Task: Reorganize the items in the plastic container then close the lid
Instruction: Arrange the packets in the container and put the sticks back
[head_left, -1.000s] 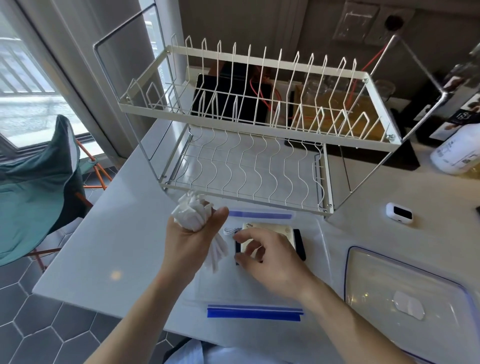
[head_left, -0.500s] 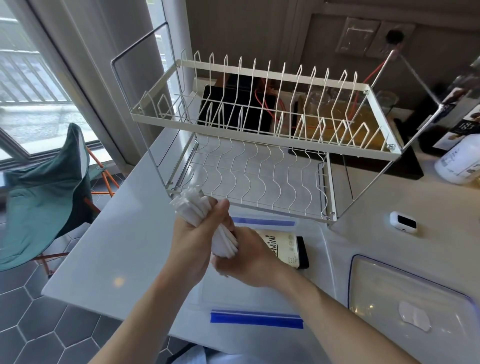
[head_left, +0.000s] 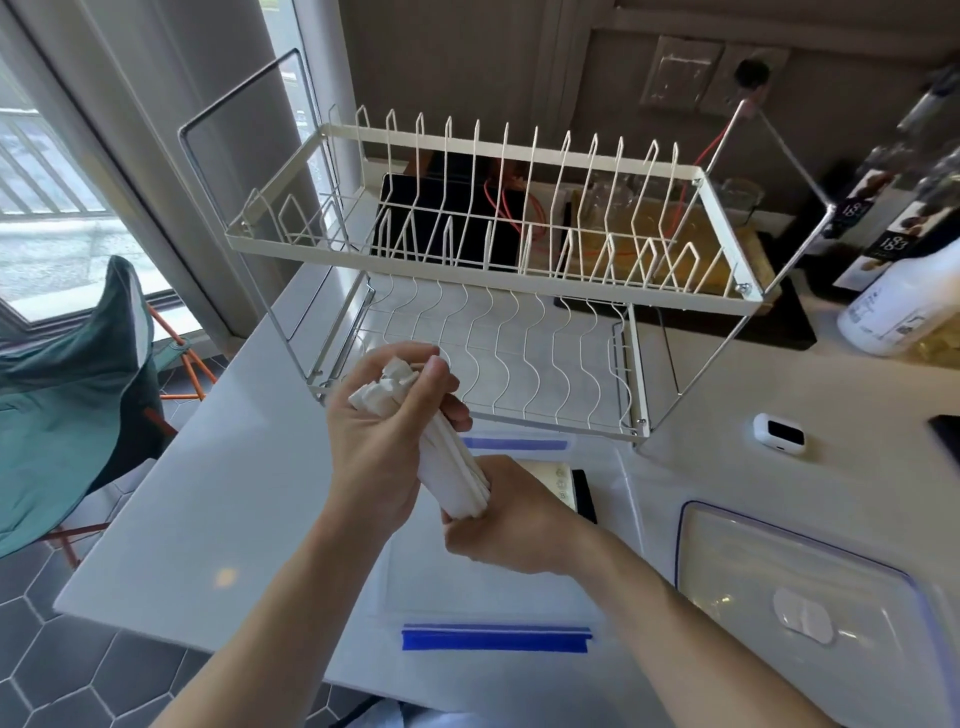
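Both your hands are on one bundle of white packets, held above the open plastic container near the front edge of the worktop. Your left hand wraps the upper part in a firm grip, while your right hand cups and closes round the lower end, likely squaring the packets so they go back in as a tidy stack. One boxed item lies at the container's far end. The lid waits just beside it toward the right edge, so closing looks a way off.
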